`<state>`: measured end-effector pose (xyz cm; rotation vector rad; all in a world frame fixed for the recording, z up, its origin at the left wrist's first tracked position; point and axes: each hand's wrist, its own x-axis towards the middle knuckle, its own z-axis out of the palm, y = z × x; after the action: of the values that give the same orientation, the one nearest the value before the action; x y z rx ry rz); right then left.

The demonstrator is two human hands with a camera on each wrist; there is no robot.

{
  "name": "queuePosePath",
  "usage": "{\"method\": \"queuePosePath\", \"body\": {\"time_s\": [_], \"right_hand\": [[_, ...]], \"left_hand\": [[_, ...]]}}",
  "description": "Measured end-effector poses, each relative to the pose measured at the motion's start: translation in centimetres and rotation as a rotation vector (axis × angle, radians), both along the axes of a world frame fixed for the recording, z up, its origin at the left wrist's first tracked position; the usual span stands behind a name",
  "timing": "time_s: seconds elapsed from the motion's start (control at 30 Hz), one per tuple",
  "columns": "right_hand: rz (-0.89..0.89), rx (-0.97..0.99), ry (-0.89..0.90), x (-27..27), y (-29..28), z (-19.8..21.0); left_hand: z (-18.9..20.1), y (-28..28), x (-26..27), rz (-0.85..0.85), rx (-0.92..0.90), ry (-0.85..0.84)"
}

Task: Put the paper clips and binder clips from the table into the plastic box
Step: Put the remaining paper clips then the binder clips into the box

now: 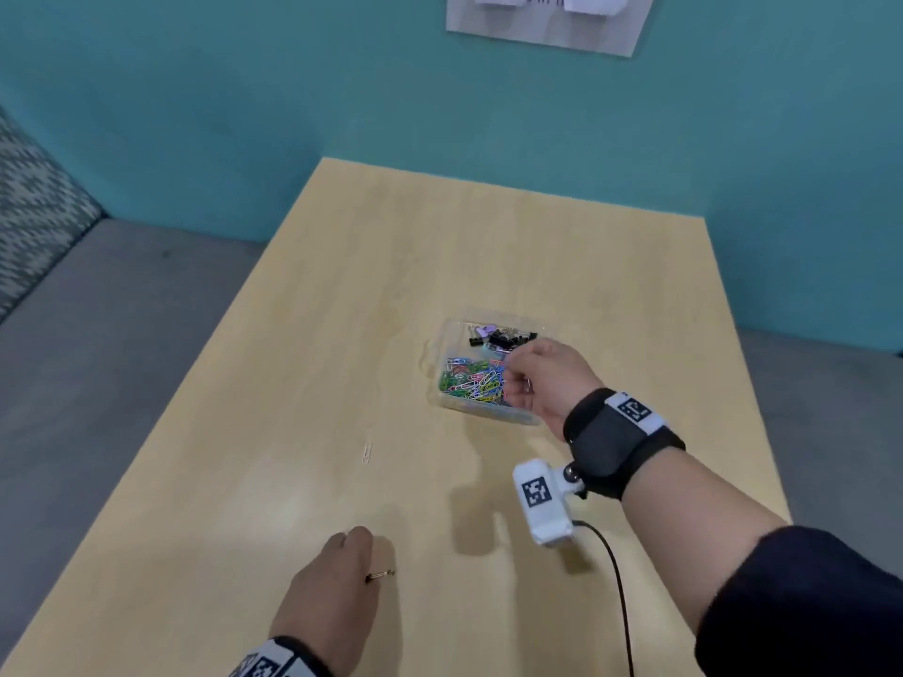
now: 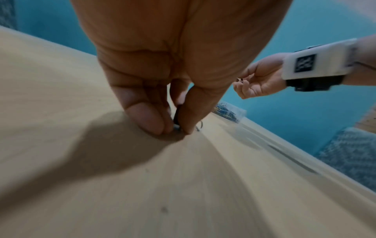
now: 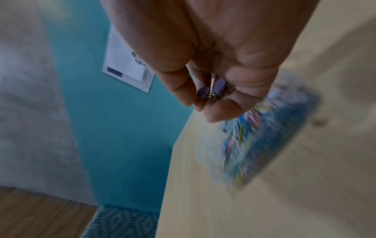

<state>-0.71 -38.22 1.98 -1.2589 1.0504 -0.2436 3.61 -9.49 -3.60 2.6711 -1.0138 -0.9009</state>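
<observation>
Two hands at work over a wooden table, one clip in each.

The right hand hovers above the clear plastic box at the table's far right, its curled fingers pinching a purple binder clip; the left hand, at the near edge, pinches a black binder clip against the tabletop (its wire handle pokes out rightward). Coloured paper clips fill the box's near compartment, binder clips the far one. One pale paper clip lies loose between the hands.

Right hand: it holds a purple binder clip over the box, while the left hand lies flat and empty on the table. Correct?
Not quite. The left hand is not empty: the left wrist view shows its fingers pinching a black clip on the table. The right hand does hold a purple binder clip over the box.
</observation>
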Motion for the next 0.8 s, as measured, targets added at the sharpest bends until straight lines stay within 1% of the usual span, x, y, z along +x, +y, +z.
{"method": "queuePosePath", "body": {"time_s": [0.07, 0.1, 0.2, 0.23, 0.3, 0.37, 0.43, 0.5, 0.57, 0.63, 0.73, 0.8], "right_hand": [[0.021, -0.137, 0.045, 1.9, -2.5, 0.7], [0.034, -0.176, 0.067, 2.7, -3.6, 0.9], [0.124, -0.224, 0.148, 4.3, -5.8, 0.5], [0.168, -0.246, 0.19, 4.5, -6.2, 0.3], [0.258, -0.369, 0.288, 4.3, -6.4, 0.0], [0.269, -0.477, 0.298, 3.2, -5.8, -0.1], [0.217, -0.497, 0.207, 1.1, -4.6, -0.5], [0.148, -0.453, 0.115, -1.8, -3.0, -1.3], [0.135, -0.417, 0.106, -5.5, -1.7, -2.5], [0.167, -0.395, 0.21, -9.7, -0.2, -3.7], [0.286, -0.429, 0.501, -16.6, 2.3, -6.0], [0.334, -0.406, 0.642, -20.1, 3.6, -6.7]], "left_hand": [[0.2, -0.2, -0.1, 0.025, -0.007, 0.033], [0.2, -0.2, 0.0, 0.058, -0.03, 0.061], [0.0, 0.0, 0.5, 0.158, -0.112, 0.128], [0.0, 0.0, 0.8, 0.175, -0.149, 0.145], [0.5, -0.9, 1.5, 0.221, -0.238, 0.17], [0.9, -2.6, 2.8, 0.252, -0.305, 0.148], [1.4, -5.3, 4.4, 0.224, -0.369, 0.117], [2.0, -8.8, 6.1, 0.168, -0.432, 0.075], [2.9, -12.8, 7.6, 0.114, -0.457, 0.018], [3.6, -16.9, 8.7, 0.06, -0.453, -0.021], [4.2, -22.3, 9.4, 0.021, -0.411, -0.036], [4.0, -24.9, 9.6, 0.004, -0.408, -0.039]]}}
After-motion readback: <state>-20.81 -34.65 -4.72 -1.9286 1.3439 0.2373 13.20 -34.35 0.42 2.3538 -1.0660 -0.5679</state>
